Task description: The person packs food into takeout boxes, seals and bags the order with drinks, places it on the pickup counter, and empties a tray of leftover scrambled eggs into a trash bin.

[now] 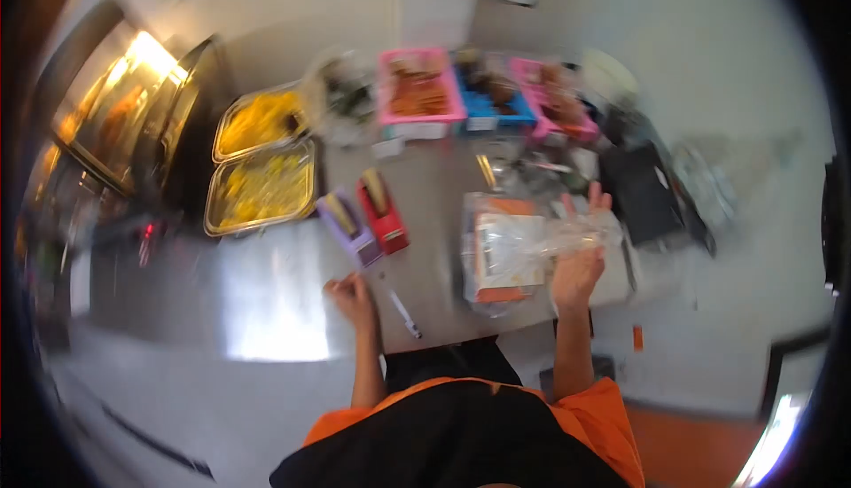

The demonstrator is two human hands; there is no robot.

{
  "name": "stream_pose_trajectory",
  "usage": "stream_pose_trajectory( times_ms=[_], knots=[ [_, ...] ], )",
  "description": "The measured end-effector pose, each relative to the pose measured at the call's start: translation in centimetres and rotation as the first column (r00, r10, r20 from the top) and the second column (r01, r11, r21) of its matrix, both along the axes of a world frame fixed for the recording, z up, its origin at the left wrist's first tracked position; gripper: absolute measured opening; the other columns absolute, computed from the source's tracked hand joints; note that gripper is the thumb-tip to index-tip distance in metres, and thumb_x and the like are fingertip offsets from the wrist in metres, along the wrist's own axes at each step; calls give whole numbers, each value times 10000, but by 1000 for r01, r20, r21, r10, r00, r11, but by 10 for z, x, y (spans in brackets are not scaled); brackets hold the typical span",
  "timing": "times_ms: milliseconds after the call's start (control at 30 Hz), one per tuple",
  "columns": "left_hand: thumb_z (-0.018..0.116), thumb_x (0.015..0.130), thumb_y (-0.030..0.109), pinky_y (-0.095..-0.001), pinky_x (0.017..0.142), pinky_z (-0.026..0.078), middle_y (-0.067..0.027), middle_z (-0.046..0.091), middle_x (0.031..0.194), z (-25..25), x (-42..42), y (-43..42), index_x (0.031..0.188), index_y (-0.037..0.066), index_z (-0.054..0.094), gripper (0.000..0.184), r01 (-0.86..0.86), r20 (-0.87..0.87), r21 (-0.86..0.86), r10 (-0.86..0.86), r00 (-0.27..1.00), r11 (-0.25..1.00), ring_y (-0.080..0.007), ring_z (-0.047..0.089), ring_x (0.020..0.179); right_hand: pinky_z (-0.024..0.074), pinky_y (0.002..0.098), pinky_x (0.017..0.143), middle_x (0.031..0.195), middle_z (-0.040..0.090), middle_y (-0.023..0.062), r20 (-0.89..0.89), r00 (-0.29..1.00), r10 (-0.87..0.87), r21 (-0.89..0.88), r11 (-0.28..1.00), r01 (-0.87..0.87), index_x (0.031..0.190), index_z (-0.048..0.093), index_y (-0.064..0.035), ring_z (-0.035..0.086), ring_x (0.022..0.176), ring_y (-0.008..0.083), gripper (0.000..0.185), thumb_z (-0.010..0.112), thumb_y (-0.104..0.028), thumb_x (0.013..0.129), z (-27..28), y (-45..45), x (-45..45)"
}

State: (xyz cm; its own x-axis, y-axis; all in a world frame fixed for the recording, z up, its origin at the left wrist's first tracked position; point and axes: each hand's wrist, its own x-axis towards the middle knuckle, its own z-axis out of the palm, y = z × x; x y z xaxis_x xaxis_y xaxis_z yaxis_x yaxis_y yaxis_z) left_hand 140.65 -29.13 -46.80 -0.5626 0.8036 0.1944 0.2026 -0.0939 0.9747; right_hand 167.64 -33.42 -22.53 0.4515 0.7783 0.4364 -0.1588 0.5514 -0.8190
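On the metal table (421, 288), a clear plastic bag (514, 253) holds a flat white and orange package. My right hand (581, 262) is at the bag's right side, with the gathered plastic across its palm and fingers. Beyond my left hand (355, 300) stand a purple tape dispenser (348, 226) and a red tape dispenser (383, 213). The fingers of my left hand are curled together; anything between them is too small and blurred to tell. A white pen-like stick (403, 312) lies to the right of that hand.
Two foil-edged trays of yellow food (261, 188) sit at the left, beside a lit glass cabinet (124, 111). Pink baskets (421, 120) and a blue basket (496, 118) line the back. A black flat item (640, 194) and crumpled plastic (705, 182) are at the right.
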Motion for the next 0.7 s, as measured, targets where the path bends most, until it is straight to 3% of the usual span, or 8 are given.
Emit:
stream_pose_trajectory(
  times_ms=[33,67,233,333,400,533,600,700],
  knots=[
    [561,774,96,-327,688,400,-89,451,800,41,5,-10,825,-9,418,185,-2,-235,-4,1,972,1000,-186,462,725,176,420,983,1386,85,77,17,1000,-3,19,1000,3,1332,51,-84,239,1217,284,847,472,-529,747,1,-12,3],
    [577,767,75,-330,728,397,-111,493,883,12,3,-2,927,15,340,293,80,23,165,-85,996,983,-188,473,794,158,419,989,1388,60,88,34,999,-18,39,999,17,1330,21,-76,220,1226,283,869,472,-533,744,1,-24,7],
    [569,773,76,-374,882,319,-168,504,972,64,26,-2,1065,29,227,452,417,-58,197,-414,908,887,-229,462,944,177,410,983,1382,-65,119,115,992,-48,44,998,43,1307,-116,-50,135,1254,285,1014,520,-560,703,41,-111,-1],
    [563,784,116,-382,892,325,-200,503,1007,67,39,7,1106,18,224,478,609,-228,253,-565,793,752,-255,470,973,187,415,960,1385,-74,103,-39,983,-177,1,984,178,1339,-35,-191,151,1251,307,1155,653,-595,504,48,-168,-23],
    [559,786,117,-350,876,355,-194,509,1017,82,61,0,1107,18,261,449,676,-62,301,-694,718,673,-243,483,960,214,411,965,1376,-53,141,37,979,-200,83,977,196,1323,-44,-88,147,1249,280,1034,603,-518,640,54,-217,-41],
    [533,802,104,-325,856,367,-167,524,997,64,104,-19,1094,23,308,377,847,80,193,-868,490,495,-212,500,921,309,418,915,1357,12,189,39,991,-131,-245,960,137,1269,157,-12,153,1238,284,866,588,-489,689,50,-340,-79],
    [520,809,99,-316,850,369,-162,529,987,69,128,-62,1099,26,314,364,914,123,153,-925,360,376,-204,501,919,339,421,894,1355,38,186,26,968,-251,-239,938,250,1268,207,-24,167,1231,289,856,593,-503,673,49,-392,-108],
    [515,805,71,-311,847,372,-152,537,973,74,158,-161,1114,23,306,376,985,165,123,-981,102,123,-193,500,920,346,423,886,1364,60,149,45,783,-621,119,781,613,1309,151,-82,200,1221,289,919,596,-536,646,57,-443,-133]
  ],
)
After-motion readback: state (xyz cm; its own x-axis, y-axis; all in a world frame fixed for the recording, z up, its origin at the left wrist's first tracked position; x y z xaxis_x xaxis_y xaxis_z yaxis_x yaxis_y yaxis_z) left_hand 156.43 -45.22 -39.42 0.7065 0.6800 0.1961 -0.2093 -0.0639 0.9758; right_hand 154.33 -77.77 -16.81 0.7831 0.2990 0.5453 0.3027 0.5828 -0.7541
